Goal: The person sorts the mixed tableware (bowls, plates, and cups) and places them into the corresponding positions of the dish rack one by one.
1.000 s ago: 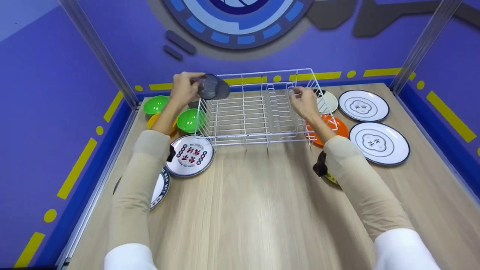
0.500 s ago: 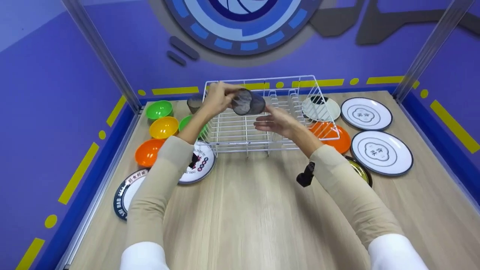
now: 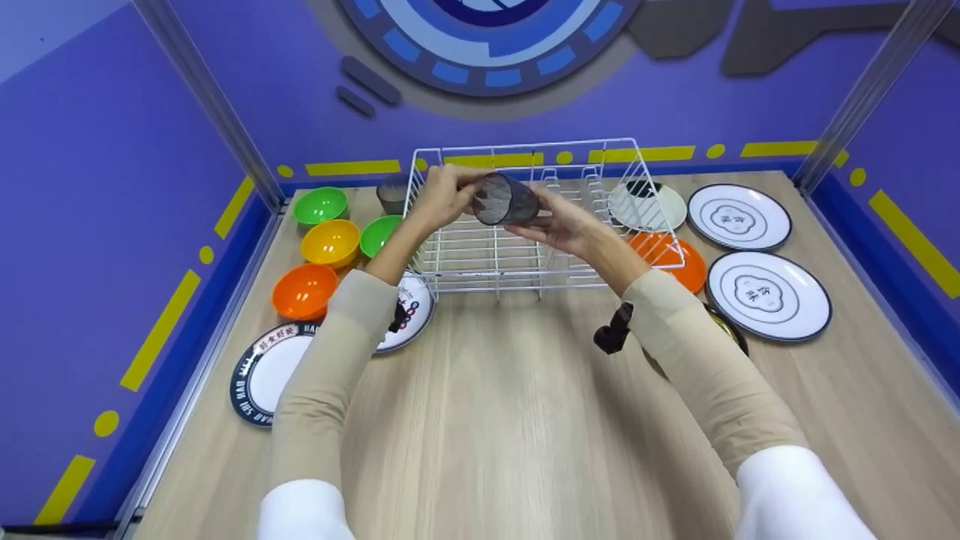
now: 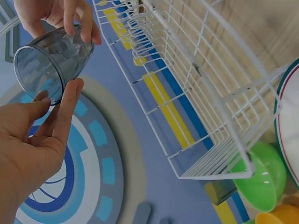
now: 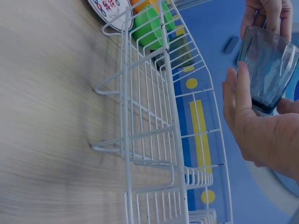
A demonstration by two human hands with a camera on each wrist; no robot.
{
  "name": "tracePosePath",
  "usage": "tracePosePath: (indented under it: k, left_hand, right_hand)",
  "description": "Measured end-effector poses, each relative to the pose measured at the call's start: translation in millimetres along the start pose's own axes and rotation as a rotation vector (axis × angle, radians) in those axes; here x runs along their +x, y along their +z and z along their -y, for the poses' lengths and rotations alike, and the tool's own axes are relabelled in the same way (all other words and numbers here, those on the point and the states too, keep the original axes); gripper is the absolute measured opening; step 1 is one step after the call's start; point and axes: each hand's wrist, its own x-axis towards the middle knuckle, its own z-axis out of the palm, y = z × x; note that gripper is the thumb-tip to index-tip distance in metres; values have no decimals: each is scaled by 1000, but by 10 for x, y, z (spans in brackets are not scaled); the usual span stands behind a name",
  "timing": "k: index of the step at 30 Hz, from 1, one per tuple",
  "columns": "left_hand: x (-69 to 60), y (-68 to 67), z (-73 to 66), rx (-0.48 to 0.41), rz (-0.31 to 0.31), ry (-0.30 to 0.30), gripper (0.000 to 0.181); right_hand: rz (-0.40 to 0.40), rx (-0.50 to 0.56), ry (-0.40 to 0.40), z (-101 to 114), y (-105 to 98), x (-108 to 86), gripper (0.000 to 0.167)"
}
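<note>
A grey see-through drinking glass (image 3: 507, 199) is held in the air over the white wire dish rack (image 3: 517, 288), tilted onto its side. My left hand (image 3: 444, 196) pinches it at the open rim, thumb and fingers on either side, as the left wrist view shows. At the base end, my right hand (image 3: 568, 223) holds the glass with its fingers and thumb around it. In the right wrist view the tumbler's thick bottom (image 5: 263, 106) sits between the right fingers and thumb.
Left of the rack stand green (image 3: 321, 205), yellow (image 3: 331, 243) and orange (image 3: 304, 291) bowls, plus another dark glass (image 3: 391, 195). A dark-rimmed plate (image 3: 274, 379) lies nearer. On the right lie white plates (image 3: 769, 295), an orange plate (image 3: 694, 266) and a pale plate (image 3: 667, 208).
My left hand has carried the glass rightward from the rack's left end. My right hand has left the rack's right side and come to hold the glass's base.
</note>
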Motion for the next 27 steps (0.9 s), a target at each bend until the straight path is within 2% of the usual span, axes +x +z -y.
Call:
tracePosePath:
  k: [4,6,9,12,17,20,23,25,27]
  left_hand:
    - [-3,75,105,-92,14,-26,34]
    - [-11,90,178,-106,3,-49,34]
    - [-31,70,328,-27,-50,-99,33]
    - [-66,34,540,81,-112,-156,33]
    - [-194,-7,919,174,-165,-251,32]
    - [-276,-63,1051,233,-133,-384,36]
    - [-340,-109,1115,284,-79,-492,40]
    - [-388,-84,1146,292,-48,-516,39]
    - [-442,4,1173,286,-24,-515,38]
  right_hand:
    - [-44,19,4,5,-93,43,43]
    - [-63,39,0,15,-144,65,42]
    - [-88,64,-16,55,-209,84,42]
    - [-123,82,-39,121,-252,89,43]
    - [-194,65,-60,244,-264,113,57]
    - [-227,10,-84,355,-216,143,57]
    - [-268,-47,-157,464,-139,172,45]
    - [-295,-61,-210,494,-109,184,35]
    - [-340,-53,-251,472,-117,196,27]
